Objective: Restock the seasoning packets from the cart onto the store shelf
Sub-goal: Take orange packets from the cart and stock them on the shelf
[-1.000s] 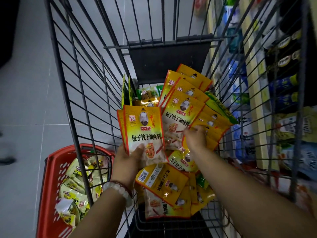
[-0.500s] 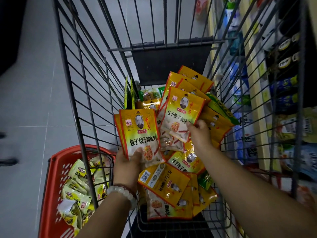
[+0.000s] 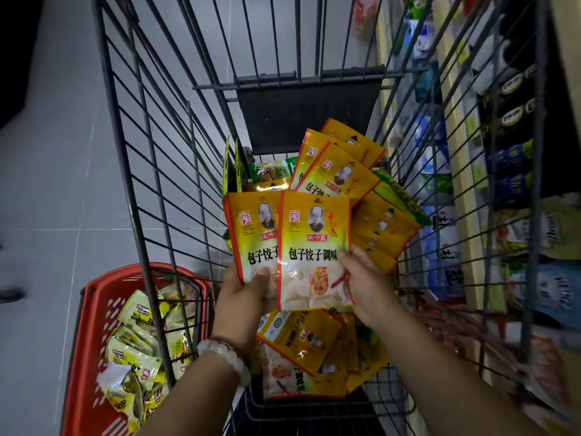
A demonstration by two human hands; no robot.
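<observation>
A wire shopping cart (image 3: pixel 132 196) holds a loose pile of yellow-orange seasoning packets (image 3: pixel 339 180). My left hand (image 3: pixel 242 297) grips the lower edge of an upright packet stack (image 3: pixel 251 237), thumb on its front. My right hand (image 3: pixel 364 284) pinches another packet (image 3: pixel 314 247) by its right side and holds it against the front of that stack, overlapping it. More packets (image 3: pixel 301 350) lie flat in the cart below my hands. The store shelf (image 3: pixel 465 190) runs along the right, outside the cart.
A red plastic basket (image 3: pixel 94 309) with pale yellow packs (image 3: pixel 138 357) stands on the grey tiled floor left of the cart. Shelf rows on the right carry blue and dark packaged goods (image 3: pixel 509 165). The cart's dark folded seat flap (image 3: pixel 308 111) stands at the far end.
My right hand lifted a packet from the pile and brought it left and toward me, onto the front of the stack in my left hand. The left hand stayed about where it was.
</observation>
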